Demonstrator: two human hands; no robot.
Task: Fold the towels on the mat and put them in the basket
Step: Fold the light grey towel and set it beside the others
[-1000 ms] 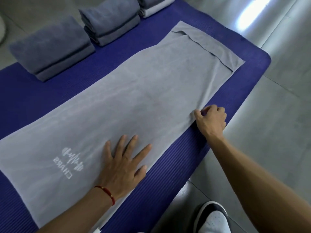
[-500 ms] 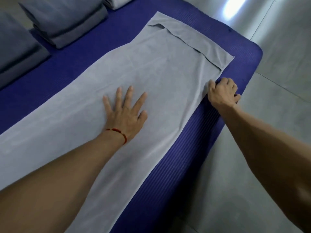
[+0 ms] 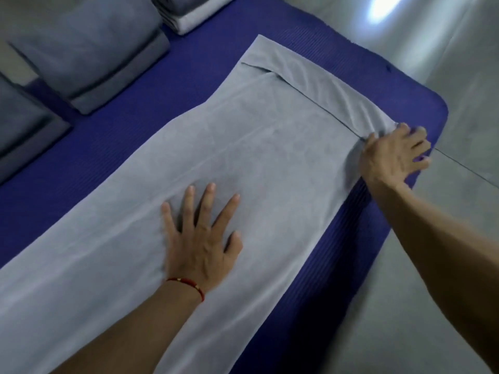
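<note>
Left hand: the left hand is lying flat on the middle of the towel, fingers straight and spread, pinning the cloth to the mat.
Towel: the long grey towel is lying spread on the blue mat, its long axis running from near left to far right, with a narrow flap already turned over at the far end.
Right hand: the right hand is sitting at the towel's far right corner, fingers curled over the bunched edge; motion blur is hiding whether it is pinching the cloth or only pressing it.
Key relation: the far end is lying closest to the right hand, so that hand looks best placed to draw the corner back along the long axis toward the left hand.
Folded stacks: folded towels are sitting at the far left of the mat.
Basket: no basket is showing.
</note>
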